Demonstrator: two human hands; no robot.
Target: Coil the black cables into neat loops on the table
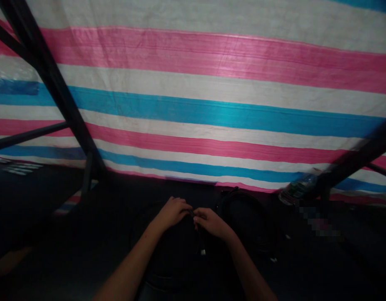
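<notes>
A coil of black cable (132, 228) lies on a dark surface, its loop faint around my arms. Both hands meet over it, pinching a short dark stretch of cable (192, 212). My left hand (175, 210) has its fingers closed on that cable from the left. From the right, the thumb and fingers of my right hand (212, 222) are closed on the same stretch. Below them hangs or lies a cable end with a pale metal plug (203, 252). Dim light hides much of the cable's path.
Beside my right hand lies a second black cable coil (222, 207). A clear plastic bottle (297, 188) rests near the right frame post (352, 161). Another dark post (59, 94) stands at left. A striped plastic sheet (211, 108) hangs behind, and small pale strips (21, 168) lie far left.
</notes>
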